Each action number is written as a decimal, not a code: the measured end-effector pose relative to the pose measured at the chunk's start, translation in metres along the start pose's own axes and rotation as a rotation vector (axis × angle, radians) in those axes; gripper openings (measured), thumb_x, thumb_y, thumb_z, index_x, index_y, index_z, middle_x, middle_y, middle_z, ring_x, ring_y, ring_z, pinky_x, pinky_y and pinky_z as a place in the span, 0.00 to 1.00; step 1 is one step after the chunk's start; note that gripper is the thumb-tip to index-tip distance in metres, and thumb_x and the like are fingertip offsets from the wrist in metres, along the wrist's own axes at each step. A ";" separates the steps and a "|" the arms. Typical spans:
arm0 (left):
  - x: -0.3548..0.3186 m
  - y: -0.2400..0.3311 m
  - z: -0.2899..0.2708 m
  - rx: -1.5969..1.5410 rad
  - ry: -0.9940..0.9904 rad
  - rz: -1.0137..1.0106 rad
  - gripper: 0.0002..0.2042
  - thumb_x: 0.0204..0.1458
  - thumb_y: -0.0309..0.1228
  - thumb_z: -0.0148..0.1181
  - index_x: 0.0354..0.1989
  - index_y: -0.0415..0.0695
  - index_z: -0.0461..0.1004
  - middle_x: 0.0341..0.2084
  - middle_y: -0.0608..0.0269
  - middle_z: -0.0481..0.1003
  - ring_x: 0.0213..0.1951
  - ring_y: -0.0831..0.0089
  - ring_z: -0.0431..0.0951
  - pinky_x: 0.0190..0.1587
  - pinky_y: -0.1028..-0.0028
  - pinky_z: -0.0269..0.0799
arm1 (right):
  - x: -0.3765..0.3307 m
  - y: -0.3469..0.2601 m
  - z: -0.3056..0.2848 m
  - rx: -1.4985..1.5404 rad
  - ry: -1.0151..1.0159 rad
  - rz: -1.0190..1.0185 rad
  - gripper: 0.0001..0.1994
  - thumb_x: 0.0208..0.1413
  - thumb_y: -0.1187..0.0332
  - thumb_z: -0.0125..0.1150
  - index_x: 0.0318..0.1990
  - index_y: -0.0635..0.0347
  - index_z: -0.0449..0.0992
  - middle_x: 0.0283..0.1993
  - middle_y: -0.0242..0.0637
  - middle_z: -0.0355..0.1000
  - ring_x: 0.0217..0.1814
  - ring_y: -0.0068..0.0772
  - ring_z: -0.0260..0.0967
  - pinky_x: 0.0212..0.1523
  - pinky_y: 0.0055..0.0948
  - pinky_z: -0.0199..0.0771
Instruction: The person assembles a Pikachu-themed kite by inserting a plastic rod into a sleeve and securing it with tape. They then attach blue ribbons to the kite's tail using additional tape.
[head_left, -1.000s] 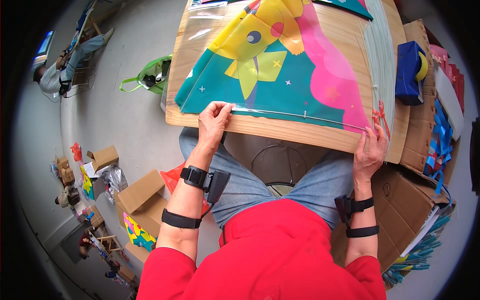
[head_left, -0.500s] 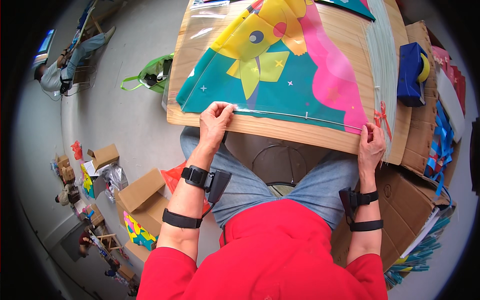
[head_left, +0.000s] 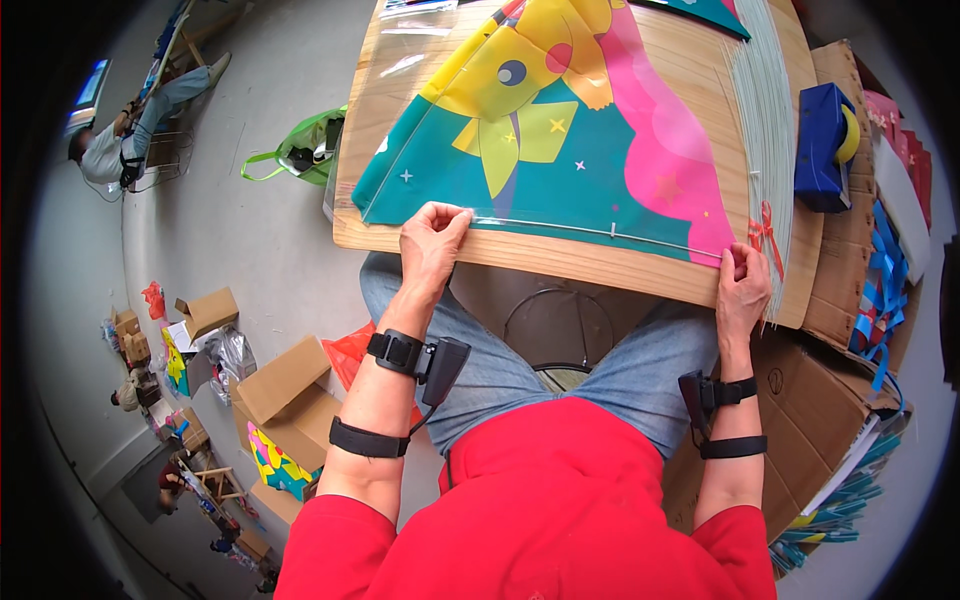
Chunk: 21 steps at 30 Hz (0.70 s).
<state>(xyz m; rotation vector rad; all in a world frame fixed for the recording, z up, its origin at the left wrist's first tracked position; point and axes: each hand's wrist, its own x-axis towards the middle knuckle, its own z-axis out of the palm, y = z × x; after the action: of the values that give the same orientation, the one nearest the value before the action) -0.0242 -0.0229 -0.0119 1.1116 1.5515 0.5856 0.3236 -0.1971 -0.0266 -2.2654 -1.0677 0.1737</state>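
A printed kite [head_left: 560, 180] in teal, yellow and pink lies flat on the wooden table in front of me. Along its near edge runs a thin white rod [head_left: 660, 243], beside a glossy clear strip. My left hand [head_left: 432, 248] is closed, thumb and forefinger pinching at the left part of this edge; what lies between the fingertips is partly hidden. At the right corner, my right hand [head_left: 744, 290] pinches the rod's end next to the pink fabric. Both hands rest at the table's near edge.
On the table's right lies a bundle of thin white rods [head_left: 765, 130] tied with red string. Beyond it is a blue tape dispenser [head_left: 822, 150]. Cardboard boxes [head_left: 800, 420] stand at my right. A green bag [head_left: 310, 145] sits left of the table [head_left: 370, 235].
My left forearm has shifted very slightly to the right. Both hands keep their pinch in nearly the same place, and the kite lies as before.
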 end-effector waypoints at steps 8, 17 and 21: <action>0.001 -0.004 0.007 0.083 0.082 0.034 0.04 0.54 0.27 0.66 0.32 0.41 0.77 0.25 0.72 0.75 0.26 0.86 0.70 0.31 0.83 0.67 | 0.000 0.005 0.002 0.006 0.011 -0.007 0.07 0.55 0.75 0.65 0.40 0.64 0.76 0.34 0.35 0.70 0.27 0.26 0.67 0.31 0.28 0.70; 0.003 -0.014 0.011 0.128 0.152 0.104 0.03 0.49 0.26 0.66 0.30 0.40 0.79 0.27 0.65 0.81 0.31 0.81 0.78 0.38 0.78 0.74 | 0.000 0.004 0.002 -0.005 0.023 -0.023 0.06 0.55 0.75 0.64 0.39 0.65 0.76 0.34 0.36 0.70 0.27 0.26 0.67 0.31 0.28 0.70; 0.003 -0.015 0.012 0.135 0.164 0.094 0.04 0.50 0.26 0.66 0.31 0.40 0.78 0.28 0.66 0.80 0.31 0.82 0.77 0.38 0.79 0.73 | 0.000 0.005 0.002 -0.007 0.033 -0.049 0.06 0.55 0.75 0.64 0.39 0.64 0.76 0.34 0.36 0.70 0.26 0.26 0.67 0.31 0.28 0.70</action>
<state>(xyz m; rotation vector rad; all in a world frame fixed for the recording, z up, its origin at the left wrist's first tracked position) -0.0175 -0.0287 -0.0294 1.2698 1.7074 0.6564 0.3261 -0.1984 -0.0313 -2.2387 -1.1067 0.1123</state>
